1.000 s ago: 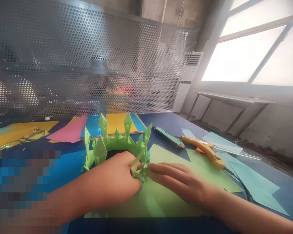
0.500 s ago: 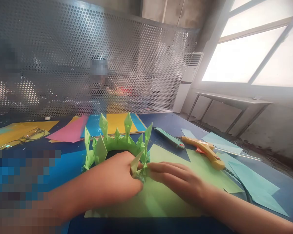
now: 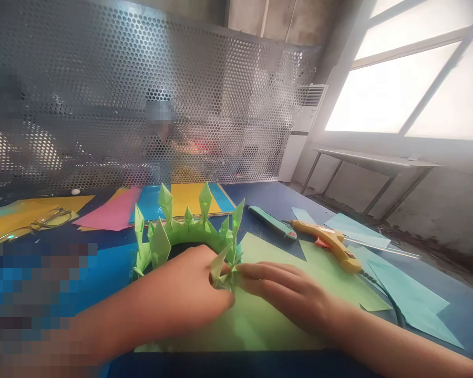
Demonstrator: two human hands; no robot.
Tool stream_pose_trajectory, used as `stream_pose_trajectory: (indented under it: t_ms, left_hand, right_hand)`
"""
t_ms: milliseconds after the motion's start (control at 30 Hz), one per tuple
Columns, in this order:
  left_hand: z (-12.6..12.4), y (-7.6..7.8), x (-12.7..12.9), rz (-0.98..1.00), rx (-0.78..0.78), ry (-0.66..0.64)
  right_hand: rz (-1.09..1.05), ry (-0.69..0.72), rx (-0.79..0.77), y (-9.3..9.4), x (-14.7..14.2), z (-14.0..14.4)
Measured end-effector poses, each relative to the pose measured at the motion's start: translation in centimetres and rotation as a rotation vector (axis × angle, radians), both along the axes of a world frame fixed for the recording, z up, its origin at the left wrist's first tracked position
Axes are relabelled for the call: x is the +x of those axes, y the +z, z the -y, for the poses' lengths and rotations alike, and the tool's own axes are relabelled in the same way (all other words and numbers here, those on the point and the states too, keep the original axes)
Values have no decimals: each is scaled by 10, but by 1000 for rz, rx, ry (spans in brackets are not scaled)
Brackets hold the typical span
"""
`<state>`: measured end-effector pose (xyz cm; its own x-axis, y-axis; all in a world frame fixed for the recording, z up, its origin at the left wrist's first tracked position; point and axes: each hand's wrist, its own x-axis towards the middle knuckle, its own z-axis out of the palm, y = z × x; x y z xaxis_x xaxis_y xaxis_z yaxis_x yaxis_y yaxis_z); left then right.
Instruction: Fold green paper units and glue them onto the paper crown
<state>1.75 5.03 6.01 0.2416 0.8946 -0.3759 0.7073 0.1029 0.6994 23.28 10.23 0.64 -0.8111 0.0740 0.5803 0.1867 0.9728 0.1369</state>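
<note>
A green folded-paper crown (image 3: 189, 231) with several upright pointed pieces stands on a green sheet of paper (image 3: 205, 333). My left hand (image 3: 193, 283) reaches across its near side, fingers curled on the crown's near right part, beside a pale folded point (image 3: 219, 264). Most of those fingertips are hidden behind the hand and the paper. From the right, my right hand (image 3: 287, 289) presses its straight, close-together fingertips to the outside of the same part. Its thumb is out of sight.
At the right lie a yellow glue gun (image 3: 327, 236) with a cord, a green utility knife (image 3: 271, 220) and light-blue paper pieces (image 3: 410, 283). Pink paper (image 3: 108, 210), stacked coloured sheets (image 3: 193, 197) and eyeglasses (image 3: 43, 220) lie behind. A perforated metal screen (image 3: 205, 79) borders the table.
My left thumb has shifted very slightly to the right along the crown's near part. The whole view has moved a touch; both hands stay at the same spot on the crown.
</note>
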Motion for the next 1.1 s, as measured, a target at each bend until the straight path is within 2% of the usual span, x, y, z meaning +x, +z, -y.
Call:
stream_pose_trajectory:
  t_ms: [367,1100]
  left_hand:
    - [2,-1,2,-36,25,15]
    - [2,2,5,-83,29,21]
  right_hand:
    - [-19,11,2,3,1,1]
    - [-16,21,-42,-5,2,-1]
